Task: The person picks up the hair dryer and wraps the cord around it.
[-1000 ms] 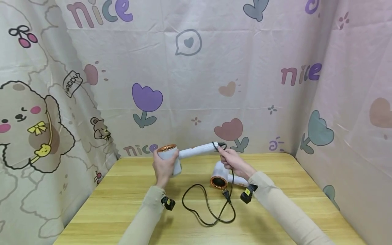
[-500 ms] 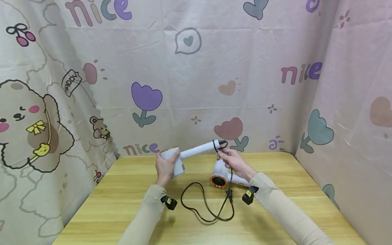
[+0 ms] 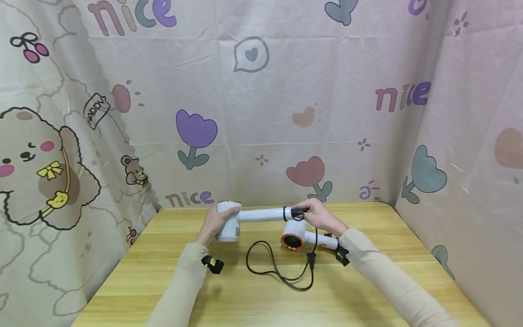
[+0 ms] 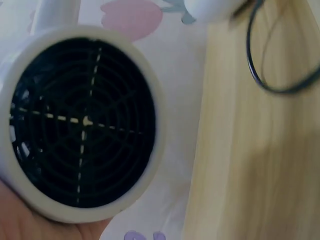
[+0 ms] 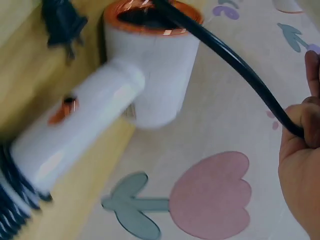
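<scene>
My left hand (image 3: 213, 222) grips the barrel of a white hair dryer (image 3: 261, 215), raised above the table with its handle pointing right. The left wrist view shows its round dark grille (image 4: 85, 122), with part of the hand below the rim. A turn of black cord circles the handle's end. Just beyond that end, my right hand (image 3: 320, 215) pinches the cord (image 5: 240, 70). The rest of the cord falls in a loop to the front, with the plug (image 3: 311, 258) hanging near it. A second white hair dryer (image 5: 152, 75), orange-rimmed, lies behind and below the right hand.
The light wooden table (image 3: 163, 281) carries the second dryer, whose handle has black cord coiled round its end (image 5: 20, 192). A printed curtain (image 3: 261, 113) closes off the back and both sides.
The held dryer has turned and its handle has come down to nearly level, hiding most of its orange rim. My right hand has shifted slightly right and behind the handle's end, carrying the cord round it.
</scene>
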`<action>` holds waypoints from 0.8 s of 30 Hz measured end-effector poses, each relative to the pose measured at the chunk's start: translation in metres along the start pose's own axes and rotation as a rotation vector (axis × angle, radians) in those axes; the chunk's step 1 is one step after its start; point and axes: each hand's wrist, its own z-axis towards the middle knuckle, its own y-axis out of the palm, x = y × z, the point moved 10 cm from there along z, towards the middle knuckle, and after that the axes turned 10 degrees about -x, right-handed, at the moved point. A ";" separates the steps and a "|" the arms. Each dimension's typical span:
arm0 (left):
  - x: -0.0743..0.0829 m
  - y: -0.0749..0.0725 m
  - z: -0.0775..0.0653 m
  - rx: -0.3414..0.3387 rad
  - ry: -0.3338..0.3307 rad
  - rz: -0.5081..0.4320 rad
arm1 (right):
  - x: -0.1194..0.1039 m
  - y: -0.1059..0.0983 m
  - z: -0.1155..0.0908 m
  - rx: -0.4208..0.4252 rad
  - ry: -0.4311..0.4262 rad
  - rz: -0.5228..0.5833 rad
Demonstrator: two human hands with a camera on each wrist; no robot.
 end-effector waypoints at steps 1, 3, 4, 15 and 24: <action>-0.002 0.000 0.001 -0.007 -0.003 0.019 | -0.004 0.000 0.001 -0.005 -0.020 -0.057; -0.005 -0.002 0.001 -0.011 -0.004 0.053 | -0.010 -0.001 0.003 -0.005 -0.060 -0.173; -0.006 -0.002 0.001 -0.011 -0.003 0.072 | -0.014 -0.001 0.003 -0.006 -0.084 -0.234; 0.012 -0.003 -0.005 0.102 0.096 0.276 | -0.040 -0.001 0.014 -0.043 -0.006 -0.496; 0.023 -0.009 -0.020 0.336 0.119 0.351 | -0.039 0.008 0.008 0.094 0.101 -0.600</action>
